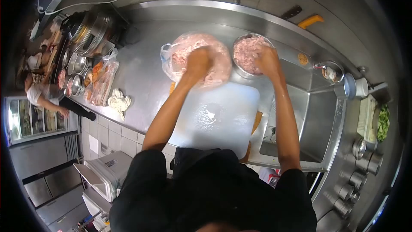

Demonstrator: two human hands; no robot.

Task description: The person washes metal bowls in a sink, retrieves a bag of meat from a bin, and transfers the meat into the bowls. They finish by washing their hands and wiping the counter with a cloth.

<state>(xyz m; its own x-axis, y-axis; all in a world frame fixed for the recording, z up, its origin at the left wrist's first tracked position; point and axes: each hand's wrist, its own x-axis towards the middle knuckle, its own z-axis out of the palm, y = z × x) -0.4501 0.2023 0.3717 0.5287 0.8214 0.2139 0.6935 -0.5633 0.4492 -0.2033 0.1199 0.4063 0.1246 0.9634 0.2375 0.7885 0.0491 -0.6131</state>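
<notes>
My left hand (200, 65) is over a clear plastic bag (166, 55) spread open around pale pink raw ground meat (221, 62). Its fingers look curled into a fist, blurred and pointing down; what they hold is hidden. At the right, my right hand (268, 62) reaches into a round metal bowl (241, 74) full of similar raw ground meat (248, 51). Those fingers are bent into the meat, and their tips are partly hidden. A wet white cutting board (210, 120) lies between me and the bag.
A steel sink (319, 124) adjoins the counter at right. Knives (311, 21) hang on the back wall. A white cloth (119, 102), bagged food (103, 81) and metal bowls (80, 64) stand at left. Another person (47, 96) is beyond the counter's left end.
</notes>
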